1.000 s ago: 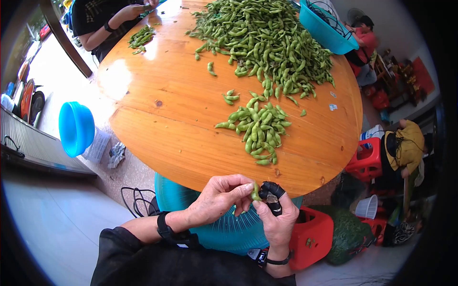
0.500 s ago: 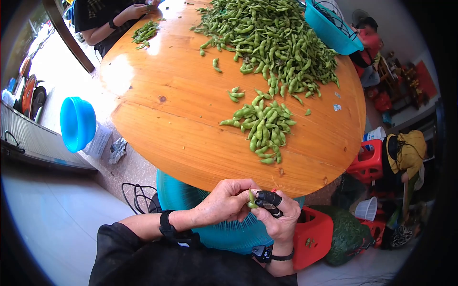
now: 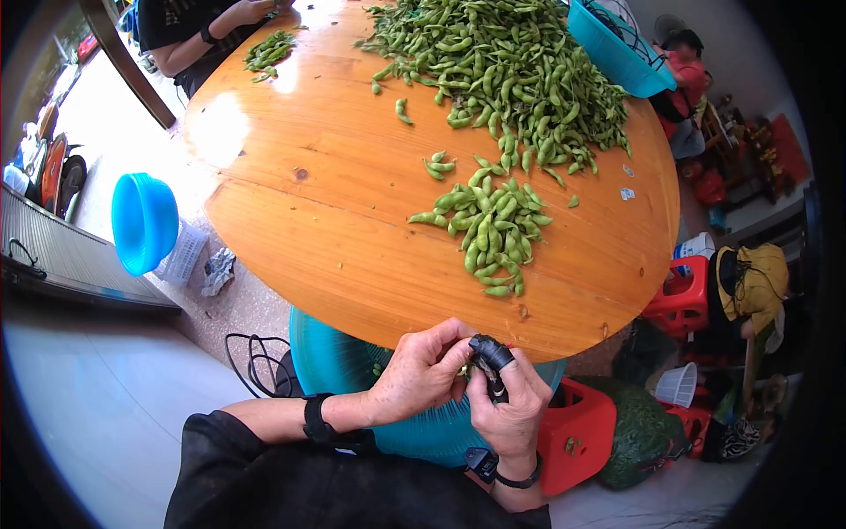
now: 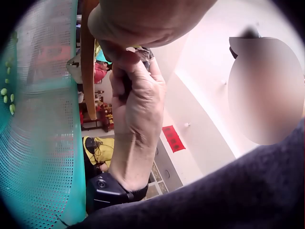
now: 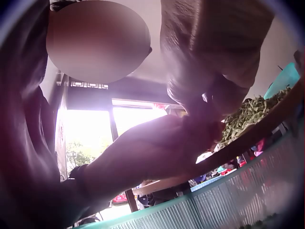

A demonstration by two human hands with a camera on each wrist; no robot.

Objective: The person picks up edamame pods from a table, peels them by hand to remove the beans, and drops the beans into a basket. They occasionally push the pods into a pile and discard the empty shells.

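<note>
Over a teal basket [image 3: 326, 353], at the table's near edge, both hands meet around a green soybean pod [image 3: 464, 371], mostly hidden by fingers. My left hand [image 3: 416, 372] pinches it between thumb and index finger. From the other side my right hand [image 3: 511, 407], with black tape wrapped round its fingers, grips the pod too. Shelled green beans [image 4: 5, 98] lie in the basket in the left wrist view. A small pile of pods [image 3: 493, 229] sits on the wooden table [image 3: 352, 220] just beyond the hands.
A big heap of pods [image 3: 502, 70] covers the far side of the table, beside a turquoise tub [image 3: 617, 53]. Another person's hand [image 3: 251, 11] works at the far left. A red stool [image 3: 577, 432] stands at my right, blue basins [image 3: 141, 225] at the left.
The pod, upright and visible between the fingertips before, is now mostly covered by them. My right hand's taped fingers have closed in against the left fingertips. The view has shifted slightly.
</note>
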